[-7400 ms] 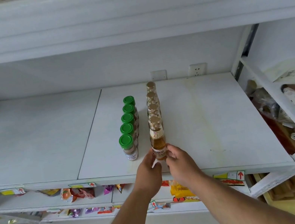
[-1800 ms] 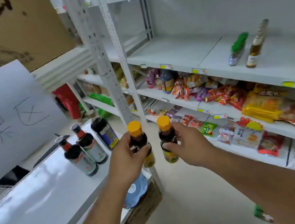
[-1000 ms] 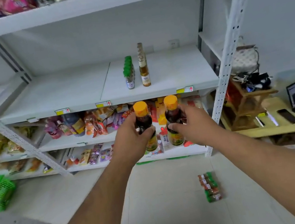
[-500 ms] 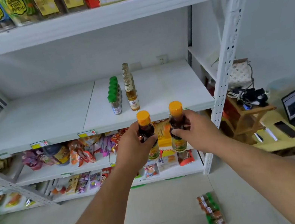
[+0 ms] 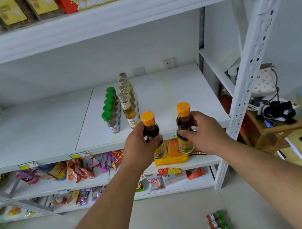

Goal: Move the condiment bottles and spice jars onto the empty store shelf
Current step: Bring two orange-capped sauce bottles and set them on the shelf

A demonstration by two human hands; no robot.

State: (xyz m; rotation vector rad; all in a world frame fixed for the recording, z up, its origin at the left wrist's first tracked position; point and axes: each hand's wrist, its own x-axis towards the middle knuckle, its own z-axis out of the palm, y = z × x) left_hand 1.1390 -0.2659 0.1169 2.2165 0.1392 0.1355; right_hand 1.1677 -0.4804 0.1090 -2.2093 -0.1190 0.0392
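Both hands, left hand (image 5: 139, 146) and right hand (image 5: 204, 133), have risen to the shelf (image 5: 162, 92), each gripping one of two dark bottles (image 5: 150, 128).

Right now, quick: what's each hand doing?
Left hand: holding the left orange-capped bottle, fingers curled round it.
Right hand: holding the right orange-capped bottle likewise.

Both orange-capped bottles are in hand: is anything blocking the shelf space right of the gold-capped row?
Nothing visible does. The left hand and right hand hold the orange-capped bottles at the shelf edge; the gold-capped row stands left of bare board.
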